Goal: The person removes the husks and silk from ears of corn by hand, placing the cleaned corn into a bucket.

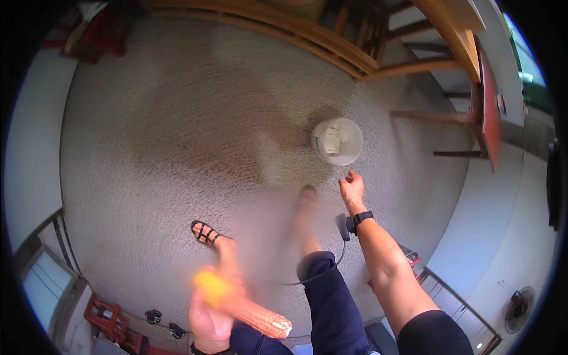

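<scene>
My left hand (211, 317) grips an ear of corn (262, 316) low in the view, over my legs. Yellow kernels cover its far end, which is blurred; the end pointing right is a bare pinkish cob. My right hand (352, 191) reaches forward with its fingers curled, just short of a white plastic bucket (351, 141) on the floor. Whether anything small is inside those fingers is hidden. Some whitish pieces (332, 140) lie in the bucket. A black wristband (363, 217) with a dark device and cable is on my right wrist.
Speckled floor (177, 133) spreads around my sandalled feet (206, 231). Wooden furniture (284, 24) lines the far side, with a red-backed chair (490, 115) at right. Red stools (106, 317) stand at lower left. A fan (519, 309) is at lower right.
</scene>
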Action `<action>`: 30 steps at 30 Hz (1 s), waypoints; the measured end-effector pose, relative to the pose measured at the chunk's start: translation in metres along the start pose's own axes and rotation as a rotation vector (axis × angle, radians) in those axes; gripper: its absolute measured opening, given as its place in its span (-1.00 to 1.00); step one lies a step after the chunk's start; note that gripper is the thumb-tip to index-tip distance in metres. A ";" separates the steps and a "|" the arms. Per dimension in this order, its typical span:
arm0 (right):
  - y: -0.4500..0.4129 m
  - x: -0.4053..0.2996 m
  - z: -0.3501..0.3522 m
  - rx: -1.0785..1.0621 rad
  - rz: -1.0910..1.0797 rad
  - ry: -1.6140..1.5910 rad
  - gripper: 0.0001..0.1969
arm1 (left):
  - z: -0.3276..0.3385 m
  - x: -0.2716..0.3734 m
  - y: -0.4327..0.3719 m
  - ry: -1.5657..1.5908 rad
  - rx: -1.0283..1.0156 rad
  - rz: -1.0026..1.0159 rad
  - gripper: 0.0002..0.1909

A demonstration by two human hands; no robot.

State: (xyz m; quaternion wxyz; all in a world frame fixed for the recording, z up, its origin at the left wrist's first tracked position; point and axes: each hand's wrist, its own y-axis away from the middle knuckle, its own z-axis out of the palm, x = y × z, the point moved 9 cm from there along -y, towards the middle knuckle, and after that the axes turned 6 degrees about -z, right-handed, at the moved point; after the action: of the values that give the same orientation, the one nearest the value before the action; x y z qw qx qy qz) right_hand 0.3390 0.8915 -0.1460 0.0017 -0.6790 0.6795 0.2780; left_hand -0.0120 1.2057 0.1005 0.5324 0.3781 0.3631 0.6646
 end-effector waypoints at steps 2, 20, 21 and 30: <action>-0.028 0.008 -0.006 -0.022 0.034 -0.106 -0.39 | 0.025 -0.043 -0.011 -0.013 -0.057 -0.071 -0.59; -0.084 0.090 -0.018 -0.275 0.235 -0.727 -0.69 | 0.177 -0.189 -0.030 -0.259 0.014 -0.180 -0.57; -0.071 0.096 -0.034 -0.241 0.247 -0.733 -0.69 | 0.182 -0.191 -0.029 -0.280 -0.005 -0.202 -0.57; 0.101 0.065 -0.132 -0.225 0.288 -1.210 -0.80 | 0.214 -0.179 0.001 -0.588 -0.220 -0.166 -0.60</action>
State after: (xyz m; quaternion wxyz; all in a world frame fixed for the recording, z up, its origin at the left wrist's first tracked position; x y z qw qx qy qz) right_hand 0.2903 0.7734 -0.0208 0.2768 -0.2992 0.6096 0.6799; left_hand 0.2039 1.0466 0.1772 0.7047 0.4631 0.1492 0.5164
